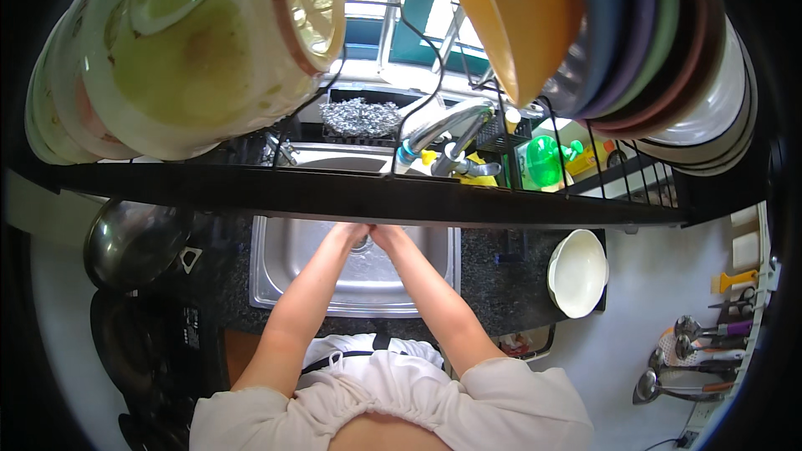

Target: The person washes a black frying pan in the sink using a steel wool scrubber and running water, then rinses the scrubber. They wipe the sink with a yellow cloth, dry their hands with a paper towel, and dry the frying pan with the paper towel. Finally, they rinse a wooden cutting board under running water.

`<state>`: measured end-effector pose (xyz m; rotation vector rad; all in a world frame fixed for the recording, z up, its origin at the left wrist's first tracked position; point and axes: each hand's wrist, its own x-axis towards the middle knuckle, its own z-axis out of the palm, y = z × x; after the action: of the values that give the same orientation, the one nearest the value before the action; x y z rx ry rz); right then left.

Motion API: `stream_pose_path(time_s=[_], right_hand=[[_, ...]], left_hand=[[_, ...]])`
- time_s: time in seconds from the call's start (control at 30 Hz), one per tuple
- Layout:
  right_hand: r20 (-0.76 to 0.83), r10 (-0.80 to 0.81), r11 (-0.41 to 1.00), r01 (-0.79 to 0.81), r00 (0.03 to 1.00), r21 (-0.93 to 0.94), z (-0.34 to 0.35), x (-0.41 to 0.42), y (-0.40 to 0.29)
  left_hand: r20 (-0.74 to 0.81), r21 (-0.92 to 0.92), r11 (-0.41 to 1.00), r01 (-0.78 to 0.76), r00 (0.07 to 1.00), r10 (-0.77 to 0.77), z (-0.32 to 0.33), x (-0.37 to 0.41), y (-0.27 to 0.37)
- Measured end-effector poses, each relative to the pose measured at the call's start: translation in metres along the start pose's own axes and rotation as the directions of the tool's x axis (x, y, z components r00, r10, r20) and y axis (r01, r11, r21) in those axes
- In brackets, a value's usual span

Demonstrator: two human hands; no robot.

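Both my arms reach forward over a stainless steel sink [376,291] set in a dark speckled countertop. My left hand [354,232] and my right hand [385,232] meet close together above the drain [361,245]. The black edge of a dish rack [376,195] cuts across the view and hides most of both hands, so whether they hold anything does not show. Beyond that edge, a chrome faucet [448,119] with a blue ring rises behind the basin.
Stacked bowls and plates [639,56] fill the rack overhead. A white oval bowl [578,274] stands on the right counter, a metal wok [135,244] at the left. Behind the sink are steel scouring wool [359,118] and a green bottle [544,160]. Ladles [651,385] hang at the right wall.
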<state>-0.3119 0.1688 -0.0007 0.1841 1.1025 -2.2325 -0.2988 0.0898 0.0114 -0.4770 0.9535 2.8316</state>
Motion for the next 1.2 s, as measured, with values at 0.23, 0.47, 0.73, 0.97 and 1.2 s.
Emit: stream_pose_path(time_s=[0.23,0.47,0.73,0.97,1.2], right_hand=[[-0.161,-0.336,0.871,0.241,0.928,-0.428,-0.017,0.011,0.016],[-0.086,0.121,-0.417,-0.028,0.989,-0.909,-0.041,-0.063,-0.045],[-0.214,-0.524,0.517,0.108,0.824,-0.849,-0.098,-0.028,-0.078],[-0.079,-0.806,0.161,0.088,0.586,-0.983,-0.157,-0.015,-0.169],[0.116,-0.831,-0.180,-0.066,0.544,-0.981,-0.251,0.063,-0.201]], left_hand=[[-0.069,0.403,0.915,-0.031,0.996,0.064,-0.018,-0.001,-0.011],[0.043,0.889,0.449,-0.095,0.991,0.124,-0.040,-0.016,-0.024],[-0.015,1.000,0.031,0.001,0.893,0.450,-0.041,-0.091,0.041],[-0.090,0.996,0.059,0.070,0.864,0.495,-0.002,-0.152,0.043],[-0.219,0.975,0.163,0.152,0.795,0.566,-0.007,-0.188,0.048]])
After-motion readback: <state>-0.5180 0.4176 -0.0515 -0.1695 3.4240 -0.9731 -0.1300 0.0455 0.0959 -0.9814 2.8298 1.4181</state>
